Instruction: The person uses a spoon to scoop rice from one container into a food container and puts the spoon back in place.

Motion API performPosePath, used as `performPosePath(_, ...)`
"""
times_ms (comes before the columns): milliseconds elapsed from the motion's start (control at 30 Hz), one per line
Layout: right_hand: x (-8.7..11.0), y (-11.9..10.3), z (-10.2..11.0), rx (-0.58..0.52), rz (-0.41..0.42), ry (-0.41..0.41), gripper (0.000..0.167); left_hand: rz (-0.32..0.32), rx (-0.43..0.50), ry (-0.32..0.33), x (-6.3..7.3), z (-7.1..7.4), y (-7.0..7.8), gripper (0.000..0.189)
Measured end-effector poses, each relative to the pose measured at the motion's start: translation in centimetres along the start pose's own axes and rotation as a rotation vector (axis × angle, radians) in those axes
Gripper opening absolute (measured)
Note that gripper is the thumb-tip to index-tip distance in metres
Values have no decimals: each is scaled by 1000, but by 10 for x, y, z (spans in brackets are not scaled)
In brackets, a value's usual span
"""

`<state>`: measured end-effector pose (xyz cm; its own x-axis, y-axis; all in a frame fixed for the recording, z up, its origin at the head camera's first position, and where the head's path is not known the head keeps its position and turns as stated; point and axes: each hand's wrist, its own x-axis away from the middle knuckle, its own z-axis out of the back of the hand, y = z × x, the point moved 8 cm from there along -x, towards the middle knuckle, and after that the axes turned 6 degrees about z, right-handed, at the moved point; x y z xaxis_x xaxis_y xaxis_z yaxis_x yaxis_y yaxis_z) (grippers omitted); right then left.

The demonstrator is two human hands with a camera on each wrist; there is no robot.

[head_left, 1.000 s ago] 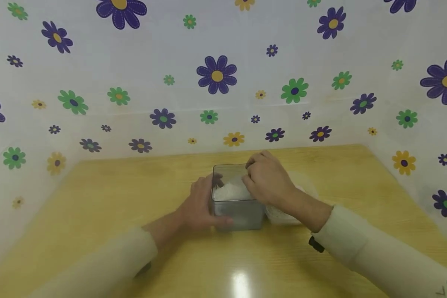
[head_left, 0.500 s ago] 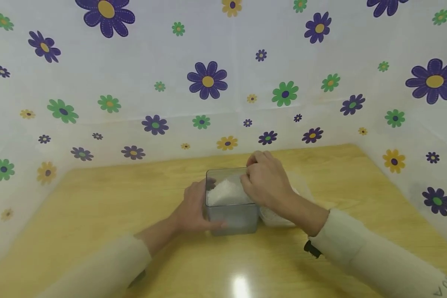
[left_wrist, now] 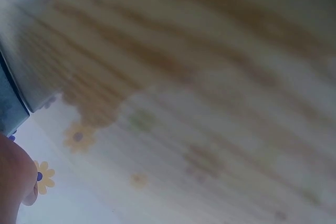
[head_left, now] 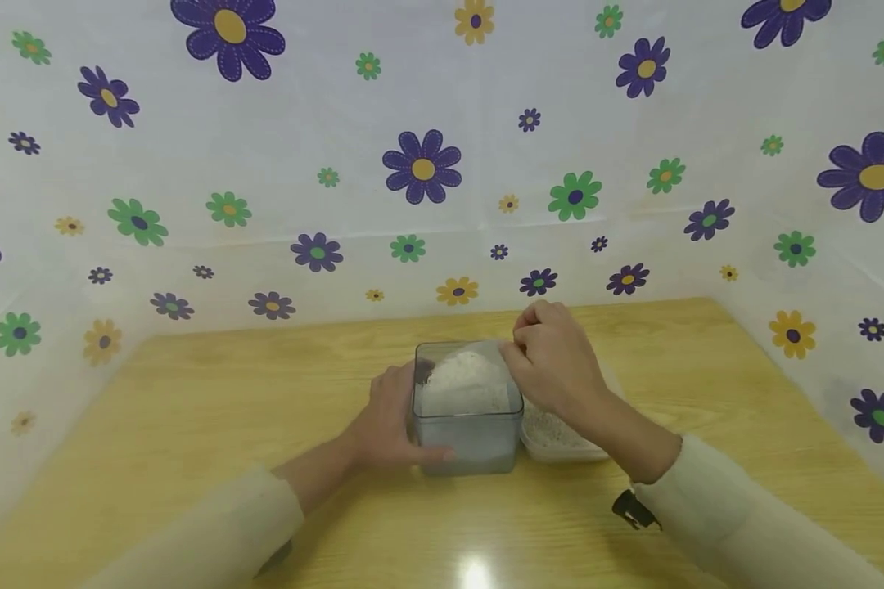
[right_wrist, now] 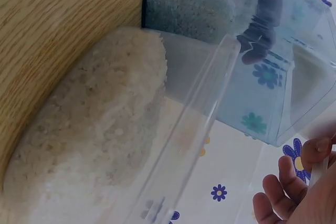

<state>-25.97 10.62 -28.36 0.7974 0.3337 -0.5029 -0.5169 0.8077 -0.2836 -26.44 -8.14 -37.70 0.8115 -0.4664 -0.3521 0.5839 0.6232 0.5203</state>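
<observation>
A see-through grey-blue bin (head_left: pixel 467 446) stands mid-table, with white rice (head_left: pixel 471 372) heaped inside. My left hand (head_left: pixel 390 421) grips the bin at its left side, thumb across the front wall, fingers round the far side. In the left wrist view, only a corner of the bin and part of the hand (left_wrist: pixel 14 179) show. My right hand (head_left: pixel 556 360) is over the bin's back right corner. It pinches the thin clear handle (right_wrist: pixel 316 174) of what looks like a scoop, whose translucent body overlaps the bin in the right wrist view. The fingertips are partly hidden in the head view.
Right beside the bin stands a clear plastic container (head_left: pixel 563 450) with rice in it, partly under my right forearm. Its clear wall (right_wrist: pixel 197 108) and rice (right_wrist: pixel 105 114) fill much of the right wrist view. A flower-print sheet (head_left: pixel 368 147) borders the wooden table (head_left: pixel 265 393).
My right hand has shifted right, uncovering more of the bin's rim. The rice in the bin shows as a higher, rounder heap. My left hand keeps its hold on the bin.
</observation>
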Motion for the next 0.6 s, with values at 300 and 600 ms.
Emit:
performPosePath(300,3,2,2,-85,-30,26,40,18,16,-13,1,1,-1,98)
performPosePath(600,5,19,17,-193,-95,24,40,29,7,-10,3,0,-2,100)
